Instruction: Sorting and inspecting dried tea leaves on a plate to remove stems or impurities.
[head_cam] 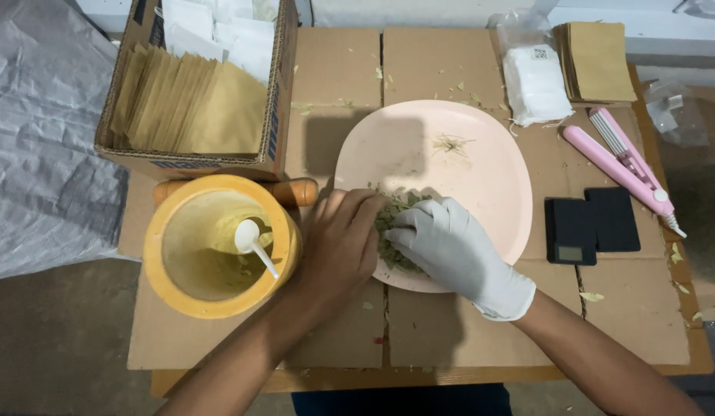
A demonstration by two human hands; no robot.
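Hands meet over green dried leaves at the near edge of the pink plate: bare left hand and gloved right hand both pinch them, fingers curled. Left, the yellow mortar holds a white spoon; most leaves are on the plate.

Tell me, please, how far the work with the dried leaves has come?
Already laid out: brown pouches in the cardboard box, a pocket scale. In hand: the left hand and gloved right hand gather dried leaves on the pink plate. No filled pouch is visible.
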